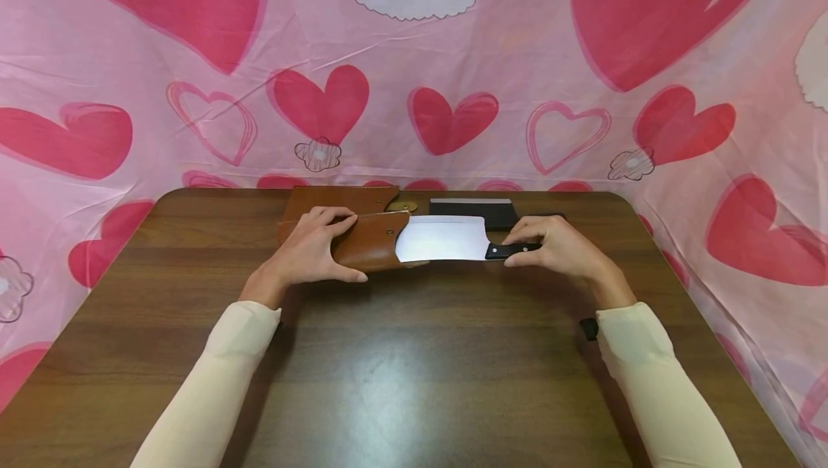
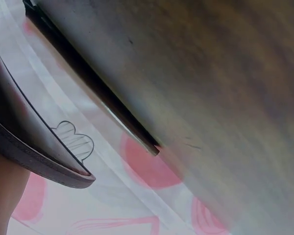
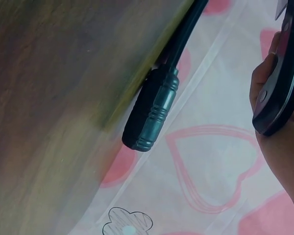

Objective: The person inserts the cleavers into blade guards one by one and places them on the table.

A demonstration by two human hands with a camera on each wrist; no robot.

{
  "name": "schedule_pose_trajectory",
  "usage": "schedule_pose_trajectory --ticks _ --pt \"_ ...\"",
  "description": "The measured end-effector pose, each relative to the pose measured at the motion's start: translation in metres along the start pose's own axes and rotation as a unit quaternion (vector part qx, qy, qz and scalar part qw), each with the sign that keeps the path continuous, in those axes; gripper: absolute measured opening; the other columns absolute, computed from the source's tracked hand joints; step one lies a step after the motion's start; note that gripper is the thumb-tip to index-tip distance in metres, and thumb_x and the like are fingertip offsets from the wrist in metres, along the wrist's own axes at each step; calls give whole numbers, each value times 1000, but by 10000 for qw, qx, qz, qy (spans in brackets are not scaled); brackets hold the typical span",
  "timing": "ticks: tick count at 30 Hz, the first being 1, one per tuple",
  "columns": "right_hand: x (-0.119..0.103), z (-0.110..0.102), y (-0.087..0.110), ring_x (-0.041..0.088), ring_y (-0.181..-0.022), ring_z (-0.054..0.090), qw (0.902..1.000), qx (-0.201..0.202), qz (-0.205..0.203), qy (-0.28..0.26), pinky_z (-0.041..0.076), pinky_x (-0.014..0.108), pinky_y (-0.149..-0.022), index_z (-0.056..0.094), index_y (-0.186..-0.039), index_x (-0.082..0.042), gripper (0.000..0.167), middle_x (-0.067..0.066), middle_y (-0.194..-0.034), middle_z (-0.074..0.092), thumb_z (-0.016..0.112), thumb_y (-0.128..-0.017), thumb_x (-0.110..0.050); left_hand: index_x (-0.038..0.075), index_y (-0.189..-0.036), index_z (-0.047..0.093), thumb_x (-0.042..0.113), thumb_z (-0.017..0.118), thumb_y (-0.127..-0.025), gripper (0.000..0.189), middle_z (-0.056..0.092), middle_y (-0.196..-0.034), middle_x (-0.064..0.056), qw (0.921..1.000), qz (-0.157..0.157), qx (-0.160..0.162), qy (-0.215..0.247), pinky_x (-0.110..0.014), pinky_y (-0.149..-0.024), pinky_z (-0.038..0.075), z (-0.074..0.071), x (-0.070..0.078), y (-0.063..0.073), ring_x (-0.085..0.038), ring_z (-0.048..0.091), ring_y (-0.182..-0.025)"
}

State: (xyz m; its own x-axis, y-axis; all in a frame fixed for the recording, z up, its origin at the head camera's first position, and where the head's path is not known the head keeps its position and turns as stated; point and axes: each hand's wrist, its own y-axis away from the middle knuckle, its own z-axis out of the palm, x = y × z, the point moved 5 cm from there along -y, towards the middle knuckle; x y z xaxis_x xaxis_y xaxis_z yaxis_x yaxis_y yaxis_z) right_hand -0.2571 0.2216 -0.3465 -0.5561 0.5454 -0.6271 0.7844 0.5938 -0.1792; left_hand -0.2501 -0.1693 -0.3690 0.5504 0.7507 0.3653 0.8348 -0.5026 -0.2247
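Observation:
A cleaver with a bright, broad blade (image 1: 443,238) is held level above the table, its far end inside a brown leather sheath (image 1: 375,244). My left hand (image 1: 313,246) grips that sheath, fingers over the top edge and thumb along the lower edge. At the other end, my right hand (image 1: 559,244) pinches the riveted black handle (image 1: 501,250) between thumb and fingers. In the left wrist view, the sheath's curved rim (image 2: 54,180) stands close to the hand. The right wrist view shows the handle's rounded butt (image 3: 272,115) in the hand.
Behind lie a second brown leather sheath (image 1: 339,198) and a dark-bladed cleaver (image 1: 471,213), whose ribbed black handle (image 3: 152,110) shows in the right wrist view. The wooden table (image 1: 414,353) backs onto a pink heart-patterned cloth (image 1: 453,51).

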Motion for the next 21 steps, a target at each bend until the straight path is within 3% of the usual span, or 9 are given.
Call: schedule_pose_trajectory --ticks 5,21 --pt "-4 2 -2 14 -91 64 9998 -95 157 -43 54 33 -78 82 -102 -18 24 -7 -98 71 89 -80 -23 -2 -147 51 69 85 -62 115 48 -146 -12 10000 1 -28 3 -54 -109 28 -1 1 0 -34 37 -132" --pt "-12 10 -7 15 -90 63 9998 -119 15 -179 54 29 -74 82 -103 -18 24 -8 -99 70 88 -80 -22 -1 -148 50 68 84 -64 114 47 -147 -10 9999 8 -76 86 -55 -111 26 4 6 -3 -32 36 -133"
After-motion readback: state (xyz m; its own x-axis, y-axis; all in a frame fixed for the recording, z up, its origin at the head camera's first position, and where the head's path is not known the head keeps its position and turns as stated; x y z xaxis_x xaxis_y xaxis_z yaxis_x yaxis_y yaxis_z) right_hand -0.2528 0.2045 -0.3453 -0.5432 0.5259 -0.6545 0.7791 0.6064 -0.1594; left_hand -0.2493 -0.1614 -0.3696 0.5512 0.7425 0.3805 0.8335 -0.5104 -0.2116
